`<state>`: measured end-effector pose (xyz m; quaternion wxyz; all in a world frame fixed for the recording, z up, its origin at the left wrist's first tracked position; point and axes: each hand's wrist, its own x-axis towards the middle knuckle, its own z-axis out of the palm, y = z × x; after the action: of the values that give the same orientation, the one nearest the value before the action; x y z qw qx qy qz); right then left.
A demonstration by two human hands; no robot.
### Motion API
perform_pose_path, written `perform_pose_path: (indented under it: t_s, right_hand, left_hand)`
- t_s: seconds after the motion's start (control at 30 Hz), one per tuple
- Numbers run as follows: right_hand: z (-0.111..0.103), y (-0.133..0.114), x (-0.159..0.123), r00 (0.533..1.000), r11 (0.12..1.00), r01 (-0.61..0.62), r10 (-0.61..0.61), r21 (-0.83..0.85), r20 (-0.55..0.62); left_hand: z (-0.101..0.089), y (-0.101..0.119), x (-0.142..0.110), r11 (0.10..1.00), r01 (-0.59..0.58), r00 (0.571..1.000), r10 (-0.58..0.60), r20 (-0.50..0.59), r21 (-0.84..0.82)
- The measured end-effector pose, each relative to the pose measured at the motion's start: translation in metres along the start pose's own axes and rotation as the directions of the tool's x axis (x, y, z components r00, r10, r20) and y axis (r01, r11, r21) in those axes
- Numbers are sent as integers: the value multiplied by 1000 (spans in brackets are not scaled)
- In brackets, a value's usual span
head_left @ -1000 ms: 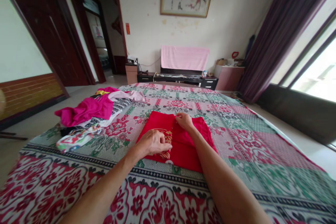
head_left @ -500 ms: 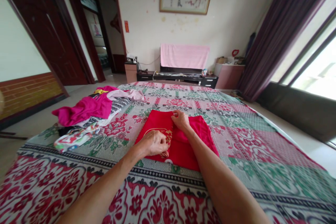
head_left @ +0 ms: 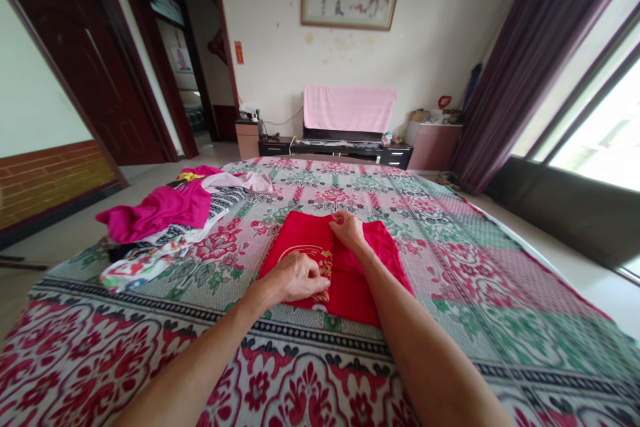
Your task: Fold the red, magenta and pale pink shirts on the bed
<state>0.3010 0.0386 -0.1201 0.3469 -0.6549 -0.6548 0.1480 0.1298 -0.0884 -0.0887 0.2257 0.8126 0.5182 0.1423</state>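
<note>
A red garment [head_left: 357,297] with gold print lies flat before me, its left part folded over toward the middle. My right hand [head_left: 349,229] is closed in a pinch on the far end of that folded edge. Nearer to me, my left hand [head_left: 301,277] rests over the gold print, fingers curled and thumb at the near part of the same edge. The palm covers some of the print. To the right of the fold, the lower layer of red cloth is slightly wrinkled.
A patterned cover [head_left: 310,380] spreads under the garment. Left of it lies a loose heap of clothes with a magenta top [head_left: 170,210] and a white printed piece [head_left: 143,270]. Beyond stand a low black cabinet [head_left: 277,149] and a pink cloth [head_left: 350,107] draped over something.
My left hand has shifted slightly right and up with the folded edge, and its thumb now points more to the right. The right hand keeps its pinch. The view has shifted a little.
</note>
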Motion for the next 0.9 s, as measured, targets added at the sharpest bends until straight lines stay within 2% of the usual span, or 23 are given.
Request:
perform_pose_path:
  t_s: [0.03, 0.1, 0.17, 0.27, 0.37, 0.5, 0.57, 0.63, 0.8, 0.9]
  right_hand:
    - [0, 0, 0, 1000, 1000, 1, -2, -11, -30]
    - [-1, 1, 1, 996, 999, 26, -28, -18, -87]
    - [-1, 0, -1, 990, 995, 100, -100, -6, -103]
    - [1, -3, -8, 962, 964, 264, -263, 4, -68]
    - [4, -6, -18, 929, 928, 371, -371, -27, 3]
    - [5, -7, -27, 915, 913, 396, -383, -100, 125]
    - [5, -6, -29, 909, 904, 402, -374, -148, 184]
    - [6, -5, -29, 900, 893, 412, -369, -181, 231]
    - [7, -4, -29, 907, 895, 403, -363, -188, 214]
    - [5, -3, -30, 899, 889, 411, -359, -201, 249]
  left_hand:
    - [-3, -3, 1, 1000, 3, 1000, -3, -28, -17]
    - [-8, -10, 3, 999, 35, 985, -36, -167, -14]
    - [-11, -21, 6, 995, 88, 944, -67, -322, 51]
    - [-7, -38, 9, 976, 123, 916, -41, -400, 182]
    - [5, -52, 8, 954, 123, 937, -21, -349, 273]
    - [14, -60, 5, 949, 166, 979, -127, -159, 269]
    - [13, -60, 3, 951, 168, 985, -152, -81, 260]
    - [9, -59, 1, 952, 165, 986, -158, -49, 259]
    - [2, -51, -4, 955, 140, 988, -153, 30, 261]
    - [-4, -51, -3, 961, 122, 987, -143, 68, 247]
